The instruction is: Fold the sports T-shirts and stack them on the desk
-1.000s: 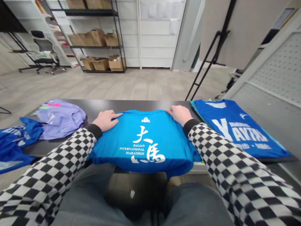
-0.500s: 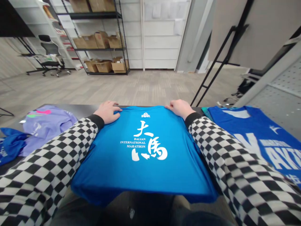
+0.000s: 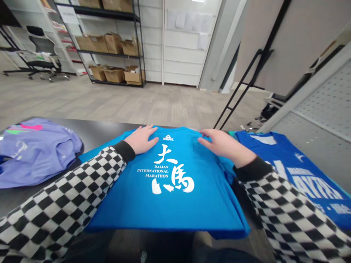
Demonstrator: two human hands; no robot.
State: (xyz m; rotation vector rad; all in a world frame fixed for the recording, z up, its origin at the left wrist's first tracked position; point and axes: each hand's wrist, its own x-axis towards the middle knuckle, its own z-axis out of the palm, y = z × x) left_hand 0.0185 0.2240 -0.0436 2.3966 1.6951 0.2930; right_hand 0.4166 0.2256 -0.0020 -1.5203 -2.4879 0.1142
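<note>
A bright blue T-shirt (image 3: 170,208) with white "Dalian International Marathon" lettering lies front up on the dark table, its collar at the far side and its hem over the near edge. My left hand (image 3: 142,139) rests flat on its left shoulder, fingers stretched and thumb apart. The left sleeve spreads out beneath that wrist. At the right shoulder, my right hand (image 3: 223,144) touches the cloth with its fingertips, thumb and fingers apart. Below this hand the right sleeve (image 3: 228,168) lies bunched against the shirt's side.
On the left of the table (image 3: 109,128) lies a crumpled lavender shirt (image 3: 52,153). A darker blue shirt (image 3: 285,153) with white lettering lies at the right, beside a grey perforated panel (image 3: 329,109). Beyond stand a black-framed board and a shelf with cardboard boxes (image 3: 113,75).
My left hand has moved right onto the shirt, and the left sleeve now lies spread outward. My right hand has shifted slightly right and nearer, its fingers more apart. The view has tilted.
</note>
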